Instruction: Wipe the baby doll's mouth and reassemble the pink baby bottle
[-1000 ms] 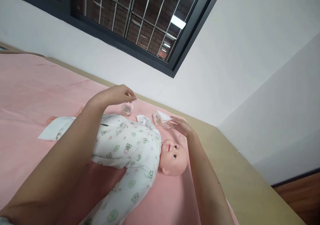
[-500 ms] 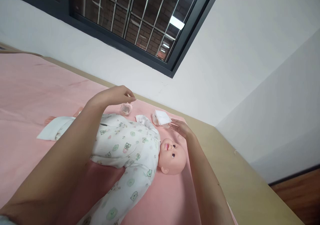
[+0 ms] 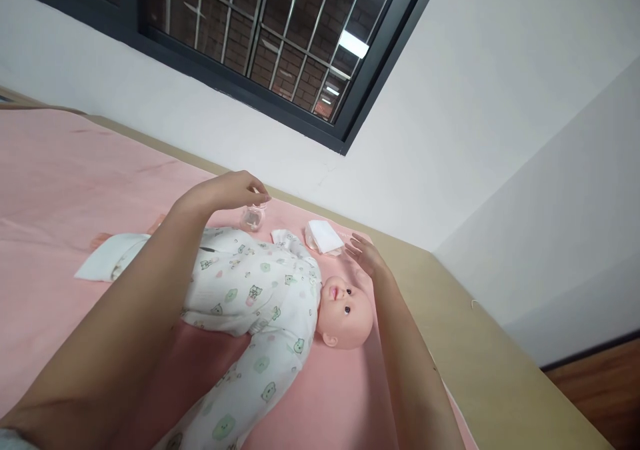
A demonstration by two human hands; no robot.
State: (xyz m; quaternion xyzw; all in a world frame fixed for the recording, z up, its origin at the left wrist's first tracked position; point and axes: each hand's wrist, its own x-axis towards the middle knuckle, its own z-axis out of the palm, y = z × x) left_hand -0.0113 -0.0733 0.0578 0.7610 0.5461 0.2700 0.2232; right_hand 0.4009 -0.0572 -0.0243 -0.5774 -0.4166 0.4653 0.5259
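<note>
The left hand [image 3: 245, 190] is curving beside a small transparent jar [image 3: 252, 219]; its grip I cannot tell. The right hand [image 3: 366, 257] is hanging loosely open-fingered near a folded white pad [image 3: 325, 237].

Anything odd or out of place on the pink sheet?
Mildly: the far sleeve of the doll looks bunched, no doll hand showing, while the near sleeve lies stretched out. The sheet has darker streaks at upper left; creases or stains, can't tell. No spill visible.

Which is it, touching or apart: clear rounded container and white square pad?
Apart: the head view shows pink fabric sheet between clear container and white pad.
</note>
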